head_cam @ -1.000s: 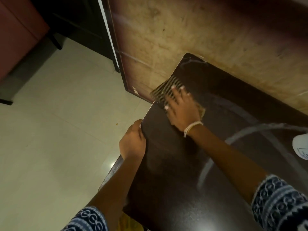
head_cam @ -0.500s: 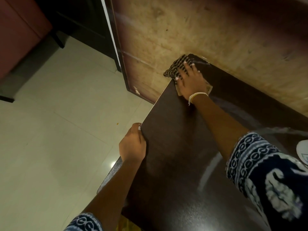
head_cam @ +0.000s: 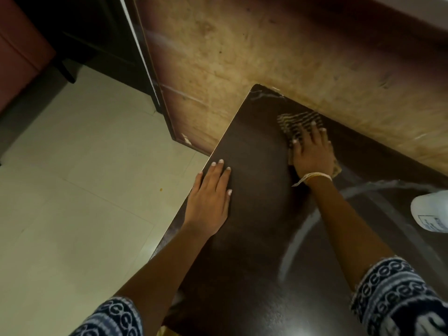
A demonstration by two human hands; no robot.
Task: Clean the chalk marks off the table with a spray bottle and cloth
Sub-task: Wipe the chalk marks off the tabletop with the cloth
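A dark brown table [head_cam: 254, 238] fills the lower right. My right hand [head_cam: 312, 154] presses flat on a striped cloth [head_cam: 298, 123] near the table's far edge, a little right of the far left corner. My left hand [head_cam: 208, 200] lies flat, fingers apart, on the table's left edge and holds nothing. White curved chalk marks [head_cam: 300, 231] run across the table to the right of my right forearm, with faint smears at the far corner [head_cam: 264, 97]. A white spray bottle [head_cam: 430, 212] stands at the right border, partly cut off.
A worn tan wooden panel [head_cam: 291, 57] rises right behind the table's far edge. Pale tiled floor [head_cam: 72, 190] spreads to the left. Dark furniture [head_cam: 97, 32] and a reddish piece [head_cam: 17, 52] stand at the top left.
My right hand slid the cloth from the far left corner to the right along the far edge. My left hand let go of the table's edge and now lies flat on top.
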